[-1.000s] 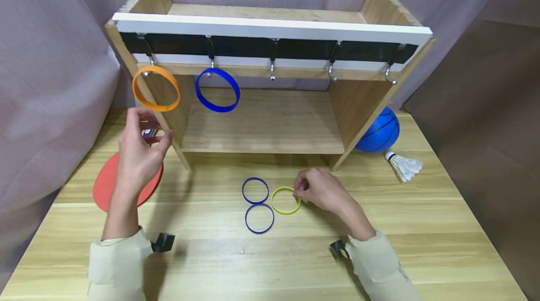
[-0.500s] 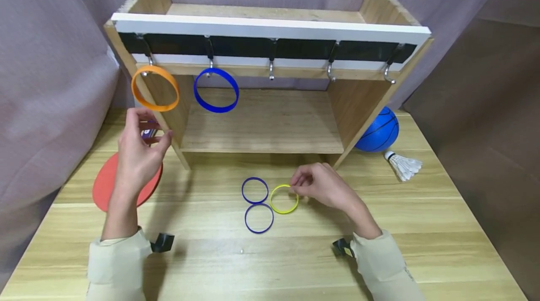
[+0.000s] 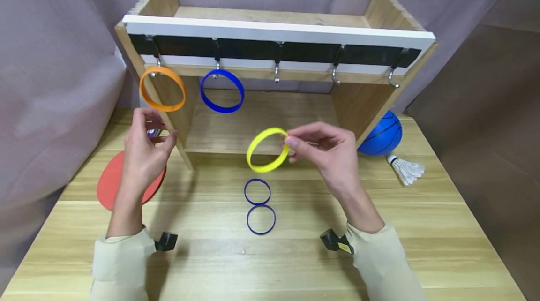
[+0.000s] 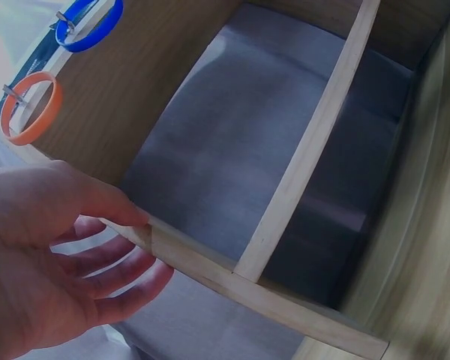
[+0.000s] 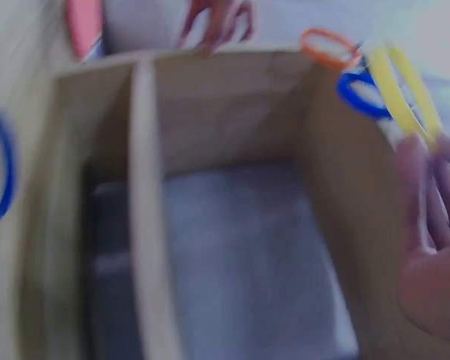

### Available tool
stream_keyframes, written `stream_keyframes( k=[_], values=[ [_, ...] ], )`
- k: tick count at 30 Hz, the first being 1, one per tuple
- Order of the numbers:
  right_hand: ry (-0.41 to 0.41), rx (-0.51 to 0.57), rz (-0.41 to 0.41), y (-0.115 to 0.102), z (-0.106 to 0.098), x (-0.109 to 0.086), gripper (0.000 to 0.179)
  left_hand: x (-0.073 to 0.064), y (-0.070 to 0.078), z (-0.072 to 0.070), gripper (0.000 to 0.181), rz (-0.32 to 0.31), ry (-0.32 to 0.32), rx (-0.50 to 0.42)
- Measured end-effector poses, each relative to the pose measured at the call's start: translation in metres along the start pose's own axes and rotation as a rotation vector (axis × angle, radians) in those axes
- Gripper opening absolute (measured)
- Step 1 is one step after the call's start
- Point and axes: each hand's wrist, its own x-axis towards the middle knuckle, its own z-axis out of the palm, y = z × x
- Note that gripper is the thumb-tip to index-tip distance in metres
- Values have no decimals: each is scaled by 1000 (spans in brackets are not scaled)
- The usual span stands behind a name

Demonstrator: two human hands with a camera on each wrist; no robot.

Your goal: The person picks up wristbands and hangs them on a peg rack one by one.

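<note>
A yellow wristband (image 3: 265, 168) is raised in front of the wooden shelf unit (image 3: 261, 153); my right hand (image 3: 333, 160) pinches its right side between thumb and fingers. In the right wrist view this wristband (image 5: 390, 86) overlaps the hanging bands. My left hand (image 3: 145, 155) grips the unit's left side panel, its thumb at the front edge and its fingers behind, as the left wrist view shows at the panel (image 4: 202, 266). An orange wristband (image 3: 168, 108) hangs on the leftmost hook, a blue wristband (image 3: 225, 109) on the second. Two dark blue wristbands (image 3: 261, 234) lie on the table.
Three bare hooks (image 3: 276, 73) line the strip to the right of the blue wristband. A red table tennis paddle (image 3: 110, 184) lies behind the left forearm. Right of the unit are a blue ball (image 3: 383, 137) and a shuttlecock (image 3: 407, 169) on the wooden table (image 3: 295, 263).
My right hand has lifted the yellow wristband off the table, up in front of the unit's lower board. My left hand keeps its grip on the side panel.
</note>
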Motion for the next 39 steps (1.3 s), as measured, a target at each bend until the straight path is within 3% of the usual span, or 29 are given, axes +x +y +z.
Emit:
stream_keyframes(
  k=[3,6,13,30,39],
  values=[
    [143,140,-154,-11,13,14,18,-1,2,0,46,1,-1,1],
    [230,217,-245,-15,22,25,19,0,-4,0,48,-1,-4,1],
    [356,207,-307,-9,29,39,20,2,-15,1,51,16,-3,-4],
    [370,159,-326,0,28,43,21,1,-13,0,50,-3,-10,3],
    [388,137,-313,4,27,42,20,-4,21,-3,44,15,-11,-15]
  ],
)
